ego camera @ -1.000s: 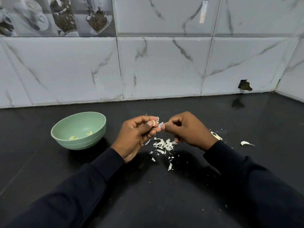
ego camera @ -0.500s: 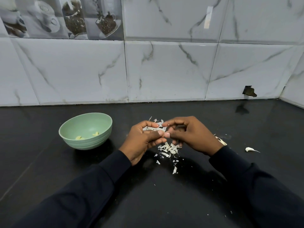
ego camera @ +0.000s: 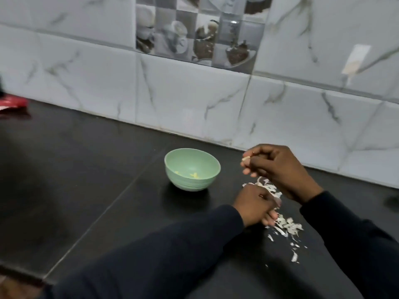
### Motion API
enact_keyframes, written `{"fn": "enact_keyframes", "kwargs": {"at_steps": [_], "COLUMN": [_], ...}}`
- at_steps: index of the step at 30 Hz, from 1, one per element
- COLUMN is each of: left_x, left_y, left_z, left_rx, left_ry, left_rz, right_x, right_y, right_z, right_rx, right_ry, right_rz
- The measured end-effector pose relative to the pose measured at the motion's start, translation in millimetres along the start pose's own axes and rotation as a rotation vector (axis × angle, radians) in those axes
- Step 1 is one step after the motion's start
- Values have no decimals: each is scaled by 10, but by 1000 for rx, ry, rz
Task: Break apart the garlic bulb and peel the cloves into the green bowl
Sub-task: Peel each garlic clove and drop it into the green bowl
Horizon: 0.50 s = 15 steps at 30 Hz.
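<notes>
The green bowl [ego camera: 190,184] stands on the black counter [ego camera: 90,173], left of both hands, with a few pale peeled cloves [ego camera: 194,175] in its bottom. My right hand [ego camera: 280,169] is raised to the right of the bowl and pinches a small garlic clove [ego camera: 246,159] at its fingertips. Lower down, my left hand [ego camera: 255,205] hangs with fingers curled downward over a scatter of white peel scraps [ego camera: 288,225]; whether it holds anything is hidden. More peel [ego camera: 267,186] lies between the two hands.
A marble-tiled wall [ego camera: 183,100] runs along the back of the counter. A red object [ego camera: 13,104] lies at the far left edge. A seam in the counter [ego camera: 121,192] runs diagonally left of the bowl.
The view has swung left and tilted. My hands have come apart: the right one lifted with the clove toward the bowl's side, the left one dropped down onto the peel pile.
</notes>
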State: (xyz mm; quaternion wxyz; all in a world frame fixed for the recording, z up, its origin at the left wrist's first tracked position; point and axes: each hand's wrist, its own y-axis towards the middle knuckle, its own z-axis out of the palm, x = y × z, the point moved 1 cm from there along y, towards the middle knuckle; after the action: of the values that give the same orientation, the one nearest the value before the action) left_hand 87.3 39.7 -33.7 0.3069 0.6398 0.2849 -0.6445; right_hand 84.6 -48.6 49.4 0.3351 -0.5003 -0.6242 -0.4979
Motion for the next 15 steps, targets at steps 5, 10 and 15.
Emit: {"fn": "enact_keyframes", "kwargs": {"at_steps": [5, 10, 15], "left_x": [-18, -4, 19], "left_y": [-60, -53, -4], "left_z": [-52, -68, -80], "left_rx": [28, 21, 25], "left_ry": [46, 58, -5], "left_rz": [4, 0, 24], "right_x": [142, 198, 443], "right_y": [584, 748, 377], "right_z": [536, 617, 9], "right_rx": [239, 263, 122], "right_ry": [-305, -504, -328], "right_rz": [-14, -10, -37]}}
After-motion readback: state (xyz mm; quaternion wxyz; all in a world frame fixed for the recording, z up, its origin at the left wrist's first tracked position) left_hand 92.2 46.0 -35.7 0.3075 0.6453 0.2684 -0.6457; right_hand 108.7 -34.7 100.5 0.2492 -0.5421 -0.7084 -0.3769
